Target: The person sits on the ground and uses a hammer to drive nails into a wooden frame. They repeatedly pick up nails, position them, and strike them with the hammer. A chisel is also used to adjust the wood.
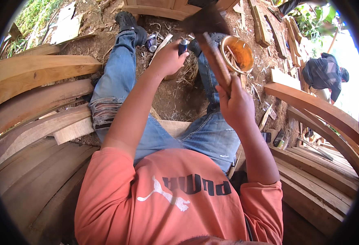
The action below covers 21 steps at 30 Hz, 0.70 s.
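My right hand [237, 102] is closed round the wooden handle [216, 61] of a hatchet. The wide dark hatchet head [207, 21] is raised beyond my hands, slightly blurred. My left hand [169, 59] grips a dark blue tool handle [182, 47], whose round end sticks up out of the fist; its lower part is hidden. Below that fist a little brown wood shows, mostly covered by the hand. Both hands are over the ground between my legs in blue jeans [147, 134]. Right beside the hatchet handle stands an orange-brown bucket [238, 55] with wood pieces inside.
Curved wooden boards [45, 67] are stacked at left, and more curved beams [314, 100] lie at right. A wooden panel [159, 9] stands at the far edge. A small can [151, 43] is near my left foot. Another person [325, 73] bends over at far right. Shavings litter the dirt.
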Available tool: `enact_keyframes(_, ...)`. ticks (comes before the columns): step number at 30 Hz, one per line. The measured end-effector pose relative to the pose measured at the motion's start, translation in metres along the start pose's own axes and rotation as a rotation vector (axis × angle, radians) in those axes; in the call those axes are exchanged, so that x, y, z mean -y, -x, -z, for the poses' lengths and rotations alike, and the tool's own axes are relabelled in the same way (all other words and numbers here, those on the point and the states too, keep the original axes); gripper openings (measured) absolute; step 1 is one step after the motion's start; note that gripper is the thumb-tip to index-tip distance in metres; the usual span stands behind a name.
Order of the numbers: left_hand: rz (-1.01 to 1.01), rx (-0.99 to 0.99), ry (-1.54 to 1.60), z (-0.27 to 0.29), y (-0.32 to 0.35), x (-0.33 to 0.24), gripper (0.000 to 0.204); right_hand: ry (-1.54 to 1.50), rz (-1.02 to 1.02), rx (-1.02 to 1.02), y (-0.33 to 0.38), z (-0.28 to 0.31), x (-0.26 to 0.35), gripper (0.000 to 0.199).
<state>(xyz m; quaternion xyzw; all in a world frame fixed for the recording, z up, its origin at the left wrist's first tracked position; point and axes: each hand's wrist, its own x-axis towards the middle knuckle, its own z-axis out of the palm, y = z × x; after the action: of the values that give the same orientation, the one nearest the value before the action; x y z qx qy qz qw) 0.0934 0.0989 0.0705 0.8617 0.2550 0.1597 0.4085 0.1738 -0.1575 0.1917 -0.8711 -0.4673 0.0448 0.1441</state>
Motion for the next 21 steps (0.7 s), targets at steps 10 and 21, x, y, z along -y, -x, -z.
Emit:
enact_keyframes(10, -0.02, -0.006, 0.021, -0.001, -0.001, -0.003, 0.029, -0.019, 0.01, 0.003, -0.003, -0.003, -0.011, 0.031)
enact_keyframes(21, -0.128, -0.102, -0.029, -0.008, 0.0, 0.014, 0.037, 0.024, 0.019, 0.029, -0.018, 0.006, -0.012, 0.031)
